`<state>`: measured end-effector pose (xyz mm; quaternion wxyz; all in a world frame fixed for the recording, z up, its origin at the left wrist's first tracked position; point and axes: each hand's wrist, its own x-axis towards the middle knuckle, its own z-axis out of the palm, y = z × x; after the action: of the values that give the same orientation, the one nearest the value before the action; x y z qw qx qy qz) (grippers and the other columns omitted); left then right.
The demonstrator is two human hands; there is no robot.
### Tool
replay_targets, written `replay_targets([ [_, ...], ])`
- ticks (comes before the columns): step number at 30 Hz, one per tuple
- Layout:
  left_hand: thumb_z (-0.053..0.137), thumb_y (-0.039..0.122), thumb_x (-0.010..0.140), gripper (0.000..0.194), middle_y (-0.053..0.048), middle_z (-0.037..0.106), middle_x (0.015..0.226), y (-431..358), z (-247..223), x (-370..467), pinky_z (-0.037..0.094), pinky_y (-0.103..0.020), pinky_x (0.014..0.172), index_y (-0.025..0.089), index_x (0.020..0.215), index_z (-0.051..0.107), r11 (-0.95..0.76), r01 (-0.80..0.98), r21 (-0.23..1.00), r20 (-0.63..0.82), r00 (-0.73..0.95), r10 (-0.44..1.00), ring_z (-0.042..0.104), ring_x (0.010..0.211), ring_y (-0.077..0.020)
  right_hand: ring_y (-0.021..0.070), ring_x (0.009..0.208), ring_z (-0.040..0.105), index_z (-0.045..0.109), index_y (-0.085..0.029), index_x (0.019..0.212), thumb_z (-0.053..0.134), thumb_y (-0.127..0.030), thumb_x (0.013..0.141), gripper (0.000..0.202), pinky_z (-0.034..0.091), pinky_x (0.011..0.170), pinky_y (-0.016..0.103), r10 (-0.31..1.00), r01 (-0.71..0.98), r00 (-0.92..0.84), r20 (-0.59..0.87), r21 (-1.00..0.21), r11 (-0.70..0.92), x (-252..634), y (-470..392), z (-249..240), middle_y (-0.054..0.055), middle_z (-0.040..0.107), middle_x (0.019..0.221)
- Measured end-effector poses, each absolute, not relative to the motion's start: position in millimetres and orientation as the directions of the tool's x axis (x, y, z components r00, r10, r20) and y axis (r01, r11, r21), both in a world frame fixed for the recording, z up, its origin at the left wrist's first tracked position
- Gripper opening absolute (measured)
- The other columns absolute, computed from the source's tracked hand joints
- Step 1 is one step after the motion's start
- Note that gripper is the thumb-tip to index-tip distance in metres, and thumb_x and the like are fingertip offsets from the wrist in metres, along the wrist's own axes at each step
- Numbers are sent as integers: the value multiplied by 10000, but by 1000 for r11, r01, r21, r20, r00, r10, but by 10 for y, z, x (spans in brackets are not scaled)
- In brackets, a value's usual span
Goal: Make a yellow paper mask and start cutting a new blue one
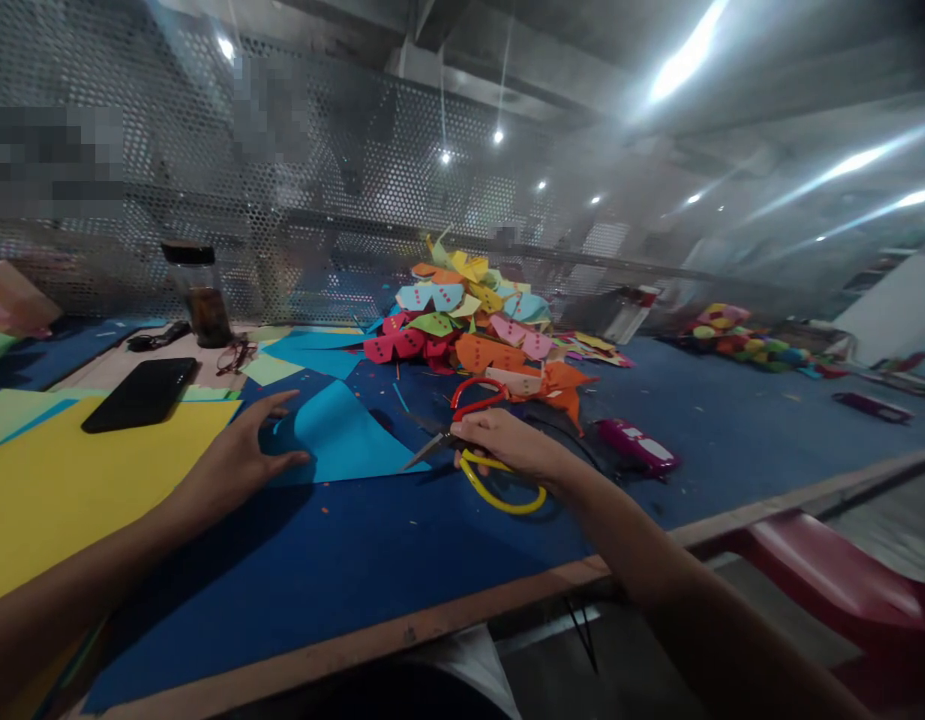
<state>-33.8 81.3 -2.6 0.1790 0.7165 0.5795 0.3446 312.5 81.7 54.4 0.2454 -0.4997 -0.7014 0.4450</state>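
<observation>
My right hand (499, 440) is closed around a pair of scissors (511, 497) with one red and one yellow handle. The blades are apart and point left, the lower tip at the corner of a bright blue paper sheet (349, 435). That sheet is curled up along its left side and lies on the blue tabletop (342, 570). At its left edge my left hand (256, 440) has fingers and thumb spread, with no paper pinched between them. Large yellow paper (132, 470) lies under and beside my left forearm.
A heap of cut colored paper shapes (469, 320) stands behind the scissors. To the right lies a purple device (637, 447). A black phone (141, 395), a dark-lidded jar (199, 295) and glasses (237, 355) are at the left. A red plastic chair (844, 570) stands beyond the front edge.
</observation>
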Motion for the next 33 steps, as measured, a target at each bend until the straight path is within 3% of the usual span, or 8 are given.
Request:
replay_targets([
  [6,711,634,706,851,-124,632,1202,835,-54,-396,531,-473,846,280,1438,459,-268,684,679,283,93,955,642,1060,-376,100,425,510,600,-173,650,617,-557,818,420,355,459,227,918,520,-359,-169,-853,46,3267,763,523,27,697,620],
  [13,731,645,670,844,-91,656,1124,855,-7,-406,520,-481,922,280,1399,509,-313,643,699,296,138,945,638,1067,-348,87,454,521,638,-132,728,574,-581,860,473,375,470,210,873,616,-411,-262,-786,55,3398,778,545,49,717,709],
  [19,752,630,652,857,-104,660,1155,852,55,-389,466,-532,1021,261,1388,513,-286,600,747,234,166,958,599,1174,-357,86,453,504,599,-143,737,562,-592,873,471,380,469,214,831,598,-478,-284,-798,72,3459,831,489,36,700,702],
  [24,751,641,653,847,-112,660,1197,868,55,-414,541,-505,936,279,1381,514,-263,561,785,199,175,964,620,1158,-366,71,420,464,542,-158,688,585,-574,864,454,356,455,214,803,597,-506,-316,-800,61,3422,831,531,13,669,653],
  [33,705,696,680,827,-96,694,1167,916,-25,-454,502,-527,1010,283,1374,525,-320,640,699,269,179,946,617,1185,-357,86,506,505,552,-158,720,606,-577,860,445,360,481,203,734,573,-573,-365,-819,40,3401,815,542,0,647,637],
])
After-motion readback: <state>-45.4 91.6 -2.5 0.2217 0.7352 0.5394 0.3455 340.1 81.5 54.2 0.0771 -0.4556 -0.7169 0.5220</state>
